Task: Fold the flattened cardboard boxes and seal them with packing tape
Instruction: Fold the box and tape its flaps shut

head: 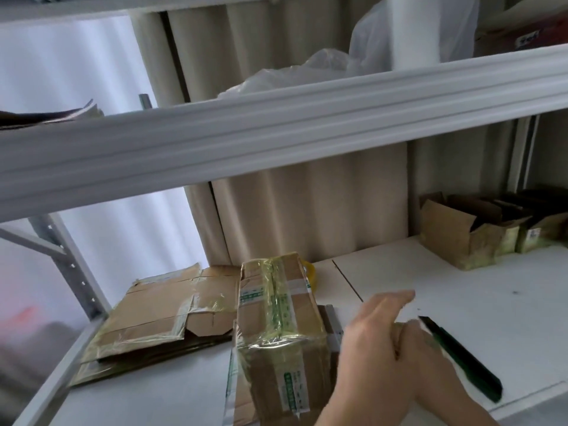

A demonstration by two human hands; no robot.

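Right hand (385, 342) fingers relaxed, empty, at box's (278, 327) 3 o'clock; left unseen; judgement: press tape seam flat before moving on.

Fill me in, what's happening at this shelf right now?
A person is making up cardboard boxes on a white shelf. One taped box stands in front of them; their right hand is at its right side, fingers straight. Flattened boxes lie stacked to its left, a yellow tape roll peeks out behind it, and a green box cutter lies to the right. Open boxes sit at the far right. The left hand isn't in view.
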